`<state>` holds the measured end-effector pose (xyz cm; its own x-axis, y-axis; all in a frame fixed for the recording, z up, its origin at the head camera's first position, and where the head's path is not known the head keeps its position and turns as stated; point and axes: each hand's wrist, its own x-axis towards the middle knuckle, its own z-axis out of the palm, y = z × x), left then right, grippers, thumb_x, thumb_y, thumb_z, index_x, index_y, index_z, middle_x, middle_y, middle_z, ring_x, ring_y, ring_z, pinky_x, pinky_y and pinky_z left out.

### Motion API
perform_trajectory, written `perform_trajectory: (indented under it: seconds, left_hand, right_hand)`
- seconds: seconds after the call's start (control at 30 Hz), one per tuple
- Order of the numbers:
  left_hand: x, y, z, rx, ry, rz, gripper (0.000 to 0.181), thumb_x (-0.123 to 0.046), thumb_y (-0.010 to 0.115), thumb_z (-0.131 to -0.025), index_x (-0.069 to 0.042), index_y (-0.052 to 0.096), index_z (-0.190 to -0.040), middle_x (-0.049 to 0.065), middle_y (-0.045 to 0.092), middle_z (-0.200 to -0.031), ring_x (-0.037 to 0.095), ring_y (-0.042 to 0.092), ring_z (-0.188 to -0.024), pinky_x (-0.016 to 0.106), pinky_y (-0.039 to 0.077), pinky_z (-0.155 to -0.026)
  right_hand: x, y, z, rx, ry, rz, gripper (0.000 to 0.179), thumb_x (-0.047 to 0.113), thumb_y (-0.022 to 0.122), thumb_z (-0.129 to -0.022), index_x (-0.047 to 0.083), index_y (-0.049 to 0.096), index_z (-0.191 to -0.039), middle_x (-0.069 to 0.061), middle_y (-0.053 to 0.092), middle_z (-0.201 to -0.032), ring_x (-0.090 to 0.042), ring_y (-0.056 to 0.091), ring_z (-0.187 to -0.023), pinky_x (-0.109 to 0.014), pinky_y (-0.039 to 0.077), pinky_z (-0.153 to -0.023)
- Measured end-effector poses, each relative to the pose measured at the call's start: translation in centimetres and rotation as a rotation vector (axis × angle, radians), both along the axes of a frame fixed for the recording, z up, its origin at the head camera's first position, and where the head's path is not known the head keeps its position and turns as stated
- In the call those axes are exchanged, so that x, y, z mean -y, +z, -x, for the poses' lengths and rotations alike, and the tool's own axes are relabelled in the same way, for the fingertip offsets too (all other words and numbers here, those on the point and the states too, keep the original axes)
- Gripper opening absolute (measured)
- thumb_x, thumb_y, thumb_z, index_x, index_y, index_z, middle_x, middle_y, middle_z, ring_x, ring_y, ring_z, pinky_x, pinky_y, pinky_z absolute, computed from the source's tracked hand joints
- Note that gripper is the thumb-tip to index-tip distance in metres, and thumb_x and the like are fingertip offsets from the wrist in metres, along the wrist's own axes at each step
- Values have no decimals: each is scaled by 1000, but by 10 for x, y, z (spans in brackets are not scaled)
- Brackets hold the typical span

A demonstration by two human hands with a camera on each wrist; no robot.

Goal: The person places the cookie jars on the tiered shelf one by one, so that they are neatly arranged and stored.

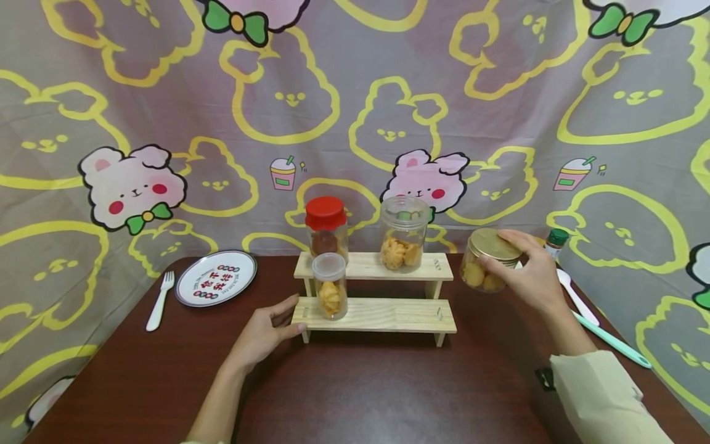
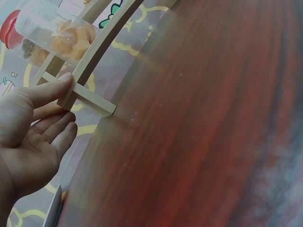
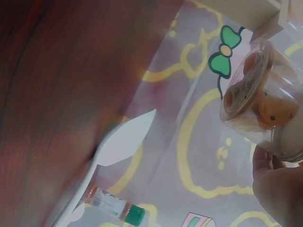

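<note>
My right hand point(image 1: 535, 274) grips a clear cookie jar point(image 1: 476, 271) by its gold lid, holding it above the table right of the two-tier wooden shelf point(image 1: 383, 314). Round cookies show through its wall and base in the right wrist view. My left hand point(image 2: 33, 137) pinches the left end of the lower tier, thumb on top and fingers at the side and below. A small clear-lidded jar point(image 1: 331, 290) with yellow cookies stands at the left on that tier. The upper tier bears a red-lidded jar point(image 1: 326, 222) and a wide clear jar point(image 1: 403, 237) of cookies.
At the left lie a white plate point(image 1: 216, 277) with red print and a fork point(image 1: 161, 302). Behind my right arm are a green-capped bottle point(image 1: 555, 242), a white utensil point(image 1: 577, 297) and a mint-green handle point(image 1: 612, 341). A patterned cloth point(image 1: 355, 135) hangs behind the table.
</note>
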<state>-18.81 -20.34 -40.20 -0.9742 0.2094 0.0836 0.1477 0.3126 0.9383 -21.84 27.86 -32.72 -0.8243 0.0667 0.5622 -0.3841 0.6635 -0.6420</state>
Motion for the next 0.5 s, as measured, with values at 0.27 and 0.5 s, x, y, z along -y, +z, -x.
perform_trajectory:
  seconds: [0.27,0.5]
  left_hand:
    - [0,-1,0,8,0,-7,68,-11,78,-91,7,45,-148,19,43,-154,32,45,-138,37,43,-109]
    - [1,0,0,2,-3,-4,69,-11,78,-91,7,44,-148,19,44,-154,32,45,-138,38,43,-109]
  right_hand:
    - [6,1,-10,2,42,-25,67,23,86,-81,1,61,-139,-19,54,-142,-37,48,-128,-10,35,-86]
    - [13,4,-18,-2,57,-58,67,23,87,-80,3,62,-138,-18,55,-141,-37,46,-130,-40,40,-93]
